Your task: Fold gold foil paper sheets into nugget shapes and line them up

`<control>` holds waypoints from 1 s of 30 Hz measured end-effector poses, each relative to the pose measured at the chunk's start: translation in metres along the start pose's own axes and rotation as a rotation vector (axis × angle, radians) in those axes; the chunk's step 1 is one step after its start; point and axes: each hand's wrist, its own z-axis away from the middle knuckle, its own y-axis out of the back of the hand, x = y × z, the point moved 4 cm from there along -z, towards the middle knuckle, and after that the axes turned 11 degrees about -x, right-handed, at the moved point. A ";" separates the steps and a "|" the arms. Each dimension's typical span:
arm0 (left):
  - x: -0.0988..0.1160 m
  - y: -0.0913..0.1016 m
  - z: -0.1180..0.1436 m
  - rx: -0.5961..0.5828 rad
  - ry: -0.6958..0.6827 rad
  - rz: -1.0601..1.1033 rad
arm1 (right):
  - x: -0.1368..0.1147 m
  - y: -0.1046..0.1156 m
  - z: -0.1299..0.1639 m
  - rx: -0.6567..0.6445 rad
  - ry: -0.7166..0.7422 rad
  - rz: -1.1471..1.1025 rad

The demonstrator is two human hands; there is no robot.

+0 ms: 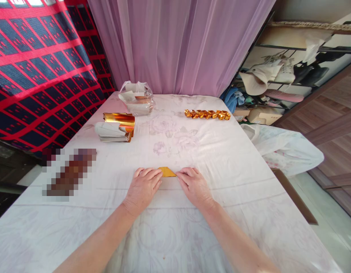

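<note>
Gold paper (166, 171), folded small, lay near the worktop's (221, 159) front edge, pinned flat under both hands, left (143, 185) and right (194, 185); uneven fingertip pressure could have skewed the crease

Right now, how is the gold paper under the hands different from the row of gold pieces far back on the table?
The gold paper is one flat piece with a pointed top, pressed down by the left hand and right hand. The row of gold pieces is many small, puffy folded shapes lined up side by side, with nobody touching them. The paper lies close to the person; the row sits far across the table. Both are shiny gold.
</note>
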 end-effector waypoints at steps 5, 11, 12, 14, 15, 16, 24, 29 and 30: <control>-0.014 -0.001 0.004 0.040 -0.006 0.023 | 0.000 -0.002 0.001 -0.006 -0.016 0.045; -0.020 -0.003 -0.005 0.064 -0.001 0.121 | -0.004 -0.003 0.000 -0.018 -0.055 0.049; -0.020 -0.002 -0.007 0.056 -0.003 0.122 | -0.006 -0.004 -0.002 -0.026 -0.056 0.043; -0.022 -0.001 -0.010 0.036 -0.019 0.112 | -0.010 -0.004 -0.005 -0.043 -0.062 0.030; -0.022 -0.001 -0.011 0.028 -0.030 0.107 | -0.012 -0.004 -0.007 -0.048 -0.071 0.024; -0.022 0.000 -0.012 0.024 -0.042 0.103 | -0.014 -0.004 -0.010 -0.053 -0.082 0.018; -0.024 0.005 -0.014 0.107 -0.039 0.102 | -0.018 -0.003 -0.028 -0.103 -0.179 0.001; -0.024 0.009 -0.014 0.136 -0.025 0.055 | -0.017 -0.001 -0.037 -0.130 -0.206 -0.031; -0.025 0.010 -0.014 0.139 -0.010 0.041 | -0.016 0.000 -0.038 -0.129 -0.215 -0.039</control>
